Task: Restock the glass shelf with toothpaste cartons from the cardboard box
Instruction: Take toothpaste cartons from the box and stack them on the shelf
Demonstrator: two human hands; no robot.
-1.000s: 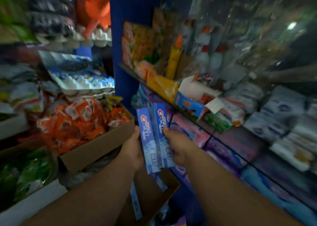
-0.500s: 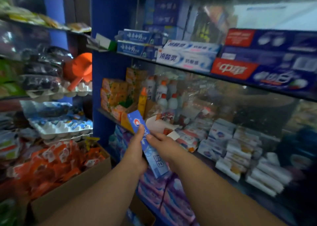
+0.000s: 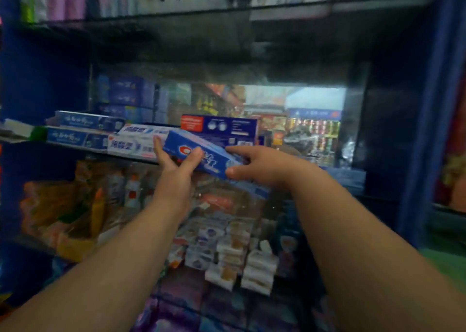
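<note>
Both hands hold blue toothpaste cartons (image 3: 201, 156), lying nearly flat and tilted down to the right, at the front edge of the glass shelf (image 3: 75, 146). My left hand (image 3: 176, 170) grips their left end, thumb on top. My right hand (image 3: 262, 166) pinches the right end. A second carton seems to sit under the top one. On the shelf behind lie white toothpaste cartons (image 3: 136, 140), blue ones (image 3: 80, 130) and a red-and-blue box (image 3: 222, 127). The cardboard box is out of view.
A glass shelf (image 3: 151, 16) above carries pink and white packs. Below, bottles (image 3: 132, 193), orange packets (image 3: 50, 213) and stacked soap bars (image 3: 234, 258) fill lower shelves. A blue upright (image 3: 428, 104) bounds the unit on the right.
Both hands lifted the cartons from waist level to the toothpaste shelf and turned them from upright to nearly flat. My view swung upward; the cardboard boxes dropped out of sight.
</note>
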